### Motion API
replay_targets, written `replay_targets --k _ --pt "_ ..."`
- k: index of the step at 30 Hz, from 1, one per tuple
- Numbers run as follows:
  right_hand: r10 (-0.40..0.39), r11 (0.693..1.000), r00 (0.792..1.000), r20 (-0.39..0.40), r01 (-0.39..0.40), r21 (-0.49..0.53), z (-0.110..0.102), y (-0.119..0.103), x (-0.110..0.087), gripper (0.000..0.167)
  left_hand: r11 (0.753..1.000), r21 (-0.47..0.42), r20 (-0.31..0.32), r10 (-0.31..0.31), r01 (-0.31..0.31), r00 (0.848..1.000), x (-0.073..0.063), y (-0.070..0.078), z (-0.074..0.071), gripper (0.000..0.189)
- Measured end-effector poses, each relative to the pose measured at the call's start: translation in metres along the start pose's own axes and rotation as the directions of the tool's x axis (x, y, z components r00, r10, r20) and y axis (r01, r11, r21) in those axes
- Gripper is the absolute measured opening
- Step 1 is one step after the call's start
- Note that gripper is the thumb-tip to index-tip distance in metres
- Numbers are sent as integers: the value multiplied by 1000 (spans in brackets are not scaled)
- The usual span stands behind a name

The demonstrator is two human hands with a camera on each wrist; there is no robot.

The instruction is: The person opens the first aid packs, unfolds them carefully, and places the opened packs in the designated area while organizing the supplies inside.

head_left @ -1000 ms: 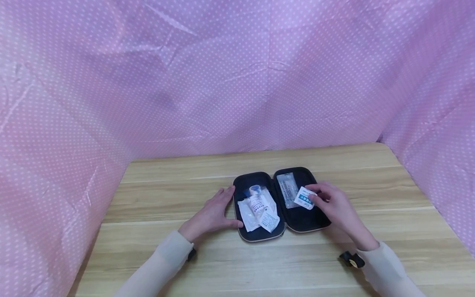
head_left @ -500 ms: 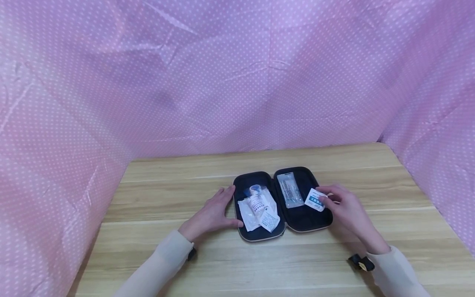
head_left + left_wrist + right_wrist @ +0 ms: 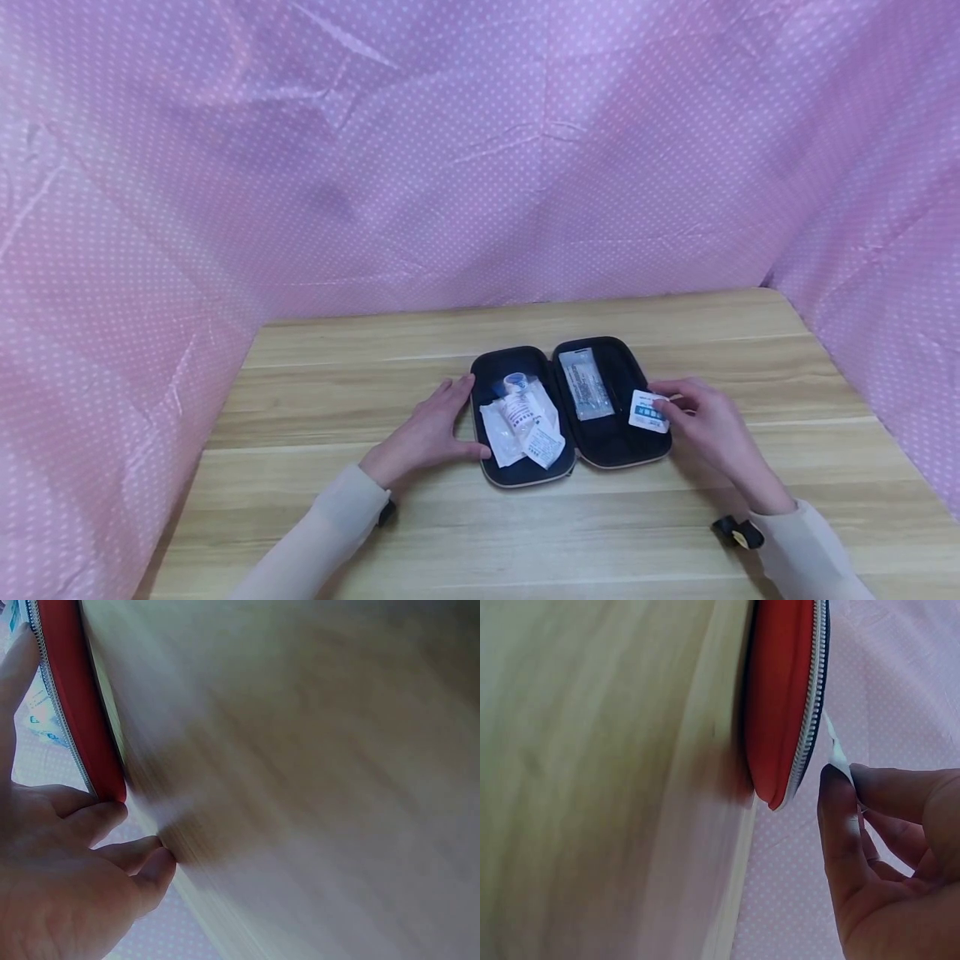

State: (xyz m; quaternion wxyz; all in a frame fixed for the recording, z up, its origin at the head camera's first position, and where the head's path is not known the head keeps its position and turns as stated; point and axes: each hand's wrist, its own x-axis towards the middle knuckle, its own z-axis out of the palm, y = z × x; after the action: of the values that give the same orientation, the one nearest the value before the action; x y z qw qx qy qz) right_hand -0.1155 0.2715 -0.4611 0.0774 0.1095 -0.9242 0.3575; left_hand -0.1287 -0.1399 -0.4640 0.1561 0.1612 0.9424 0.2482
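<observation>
My right hand pinches a white and teal alcohol pad sachet between thumb and fingers, over the right edge of an open black-lined case. In the right wrist view the sachet shows edge-on, beside the case's red shell. My left hand holds the case's left side, thumb at the near rim and fingers toward the far corner. Its bent fingers meet the red shell in the left wrist view. A long clear packet lies in the right half.
The left half of the case holds a plastic-wrapped white roll, a white packet and a small printed sachet. The wooden table ends at a pink dotted curtain behind and at both sides.
My right hand has carried the alcohol pad sachet rightward, from beside the clear packet to the case's right edge. The left hand has stayed put.
</observation>
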Motion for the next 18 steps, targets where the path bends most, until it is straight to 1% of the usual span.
replay_targets --k 7,12,18 --pt "25 1000 999 28 -24 -18 -4 0 -1 22 1000 0 -4 11 -11 1000 -1 1 -2 118" --pt "25 999 996 81 -23 -27 -3 -3 1 21 1000 -8 -9 25 -25 1000 -1 0 -2 118" --pt "44 998 988 150 -36 -53 -1 -7 3 21 999 -3 -8 33 -33 999 0 -1 -1 118"
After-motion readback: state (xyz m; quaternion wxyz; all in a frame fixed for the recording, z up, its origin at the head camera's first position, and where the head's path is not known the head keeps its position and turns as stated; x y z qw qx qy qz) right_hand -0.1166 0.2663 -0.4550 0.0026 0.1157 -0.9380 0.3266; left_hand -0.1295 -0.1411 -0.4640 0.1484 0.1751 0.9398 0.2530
